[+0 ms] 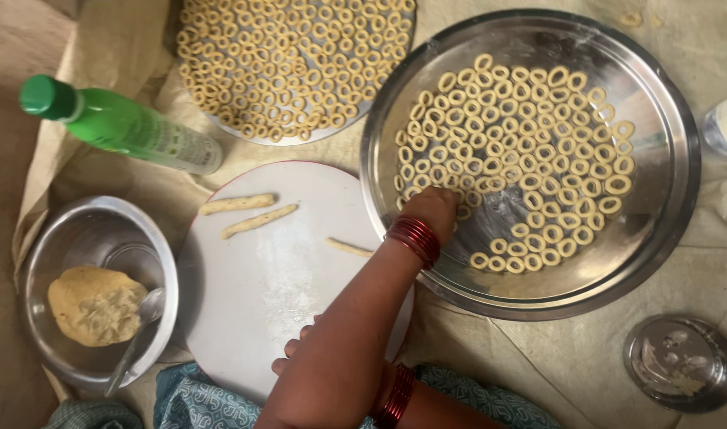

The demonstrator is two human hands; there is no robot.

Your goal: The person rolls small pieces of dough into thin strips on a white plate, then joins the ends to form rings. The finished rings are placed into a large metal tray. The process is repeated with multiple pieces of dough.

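Note:
My left hand (433,208), with red bangles at the wrist, reaches across into the large steel plate (665,159) and rests fingers-down at the near-left edge of the many dough rings (530,151) laid there. Its fingertips are hidden, so I cannot tell whether it holds a ring. My right hand (290,355) lies mostly hidden under the left forearm. Only a few of its fingers show, resting on the near part of the round white board (268,286). On the board lie three thin dough sticks (258,221).
A second round tray (296,59) full of dough rings lies at the back. A green bottle (125,125) lies at the left. A steel bowl (101,290) holds a dough lump (93,306) and a spoon (137,338). A small steel lid (683,362) lies at the near right.

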